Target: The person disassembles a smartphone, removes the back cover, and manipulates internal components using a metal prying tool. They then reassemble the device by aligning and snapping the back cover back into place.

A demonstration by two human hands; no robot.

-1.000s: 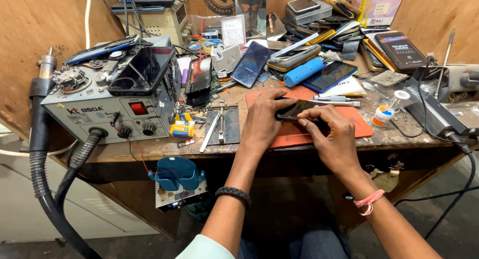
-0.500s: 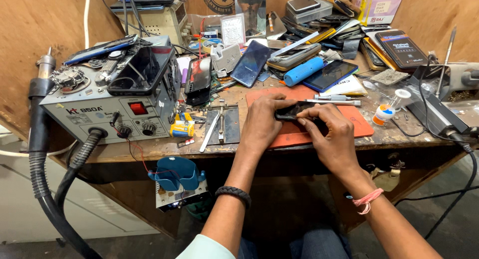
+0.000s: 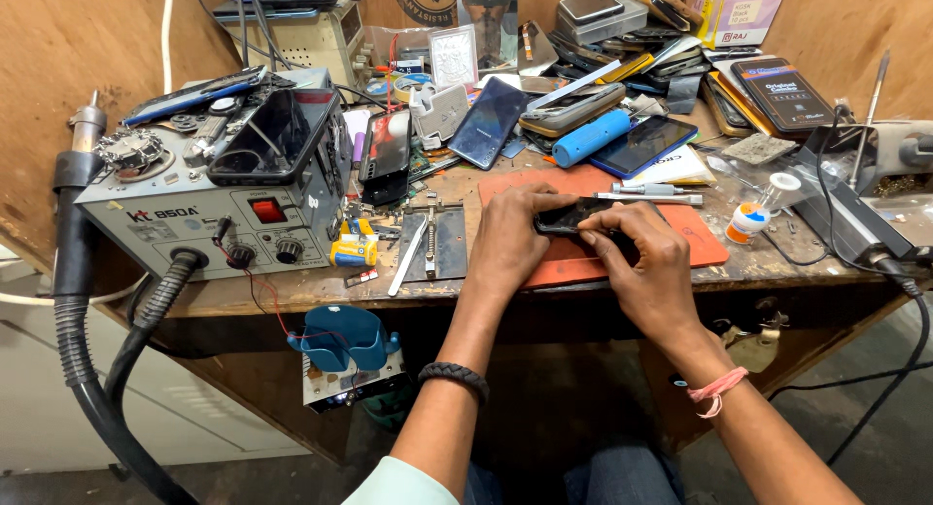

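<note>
A small black phone (image 3: pixel 571 216) lies over the orange work mat (image 3: pixel 698 240) at the bench's front edge. My left hand (image 3: pixel 513 238) grips its left end, thumb and fingers wrapped around it. My right hand (image 3: pixel 646 267) covers its right half, fingertips pressed on the top face. Whether a tool sits in my right fingers is hidden. A metal pen-like tool (image 3: pixel 646 199) lies on the mat just beyond the phone.
A grey hot-air station (image 3: pixel 209 208) with its black hose (image 3: pixel 73 320) fills the left. A metal board holder (image 3: pixel 431 241) sits left of the mat. Phones, a blue cylinder (image 3: pixel 591 138) and boxes crowd the back. A small glue bottle (image 3: pixel 746 221) stands right.
Both hands stay on the phone. My right hand has slid slightly left along it; nothing else has shifted.
</note>
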